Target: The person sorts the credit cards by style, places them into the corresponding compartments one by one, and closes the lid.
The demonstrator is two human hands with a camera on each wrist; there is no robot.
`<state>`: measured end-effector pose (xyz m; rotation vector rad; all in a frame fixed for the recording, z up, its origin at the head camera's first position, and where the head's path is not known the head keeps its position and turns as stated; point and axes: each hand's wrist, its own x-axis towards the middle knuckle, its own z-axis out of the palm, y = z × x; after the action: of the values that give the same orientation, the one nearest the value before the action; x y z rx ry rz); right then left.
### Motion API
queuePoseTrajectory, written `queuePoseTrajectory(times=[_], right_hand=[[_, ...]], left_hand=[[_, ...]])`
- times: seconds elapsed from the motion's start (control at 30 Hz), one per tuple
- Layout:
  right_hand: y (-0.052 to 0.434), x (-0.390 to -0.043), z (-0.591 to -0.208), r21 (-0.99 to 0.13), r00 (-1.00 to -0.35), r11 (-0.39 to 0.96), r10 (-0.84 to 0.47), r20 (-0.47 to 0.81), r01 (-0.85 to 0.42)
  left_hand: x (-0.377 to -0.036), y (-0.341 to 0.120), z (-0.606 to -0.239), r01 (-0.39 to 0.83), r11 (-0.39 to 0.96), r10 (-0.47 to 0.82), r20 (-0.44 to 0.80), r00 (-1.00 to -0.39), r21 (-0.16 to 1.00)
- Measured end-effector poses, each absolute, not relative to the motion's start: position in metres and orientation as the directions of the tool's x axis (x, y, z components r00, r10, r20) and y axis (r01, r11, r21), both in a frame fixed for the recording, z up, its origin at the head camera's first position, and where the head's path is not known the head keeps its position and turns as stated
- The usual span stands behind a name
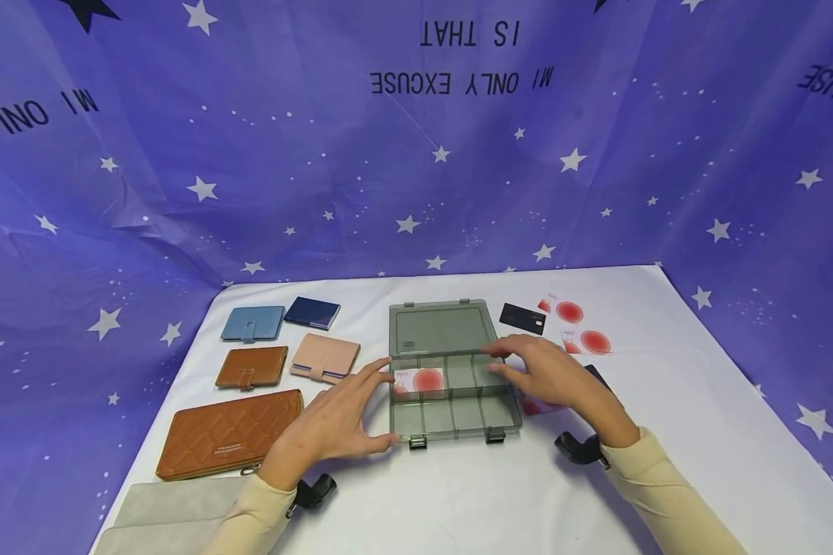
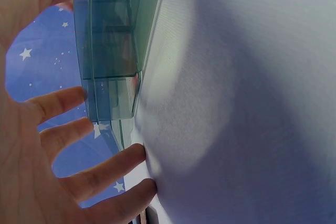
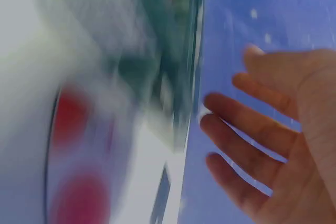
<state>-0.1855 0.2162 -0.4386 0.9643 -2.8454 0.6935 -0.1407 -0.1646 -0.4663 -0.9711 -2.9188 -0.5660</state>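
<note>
The clear box [image 1: 451,385] sits mid-table [image 1: 666,432], lid flung back, one card [image 1: 419,379] in its rear-left compartment. The left hand [image 1: 336,424] flanks the box's left edge, fingers spread and straight, gripping nothing. The right hand [image 1: 551,375] hovers over the right side, fingers loose and apart. Best to steady the box at both ends before moving anything.

white table [image 1: 666,432] bears wallets [image 1: 227,432] (five), cards [image 1: 583,339], box [image 1: 451,385].
</note>
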Motion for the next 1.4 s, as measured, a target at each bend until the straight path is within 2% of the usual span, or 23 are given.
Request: queuePoseTrajectory(times=[0.1,0.23,0.37,0.77,1.0,1.23,1.4], right_hand=[[0.252,-0.185,-0.440,-0.426,-0.815,0.713,-0.567,0.117,-0.558],[0.289,-0.178,-0.448,-0.410,-0.839,0.761,-0.543,0.019,-0.502],[0.305,-0.171,-0.456,-0.385,-0.842,0.779,-0.540,-0.008,-0.495],[0.311,-0.164,-0.467,-0.299,-0.841,0.786,-0.518,0.160,-0.541],[0.322,-0.158,-0.452,-0.422,-0.903,0.803,-0.418,0.103,-0.420],[0.314,-0.172,-0.421,-0.451,-0.902,0.782,-0.346,0.259,-0.430],[0.280,-0.186,-0.409,-0.534,-0.889,0.711,-0.357,0.288,-0.458]], left_hand=[[-0.141,-0.165,-0.466,0.582,0.740,0.578,0.125,-0.807,0.336],[-0.141,-0.165,-0.466,0.586,0.737,0.582,0.126,-0.804,0.337],[-0.141,-0.165,-0.467,0.583,0.739,0.579,0.124,-0.806,0.338],[-0.141,-0.167,-0.471,0.582,0.737,0.577,0.128,-0.806,0.345],[-0.140,-0.166,-0.468,0.585,0.739,0.578,0.132,-0.805,0.334],[-0.141,-0.167,-0.466,0.591,0.731,0.582,0.138,-0.801,0.341],[-0.140,-0.167,-0.467,0.587,0.732,0.582,0.131,-0.802,0.346]])
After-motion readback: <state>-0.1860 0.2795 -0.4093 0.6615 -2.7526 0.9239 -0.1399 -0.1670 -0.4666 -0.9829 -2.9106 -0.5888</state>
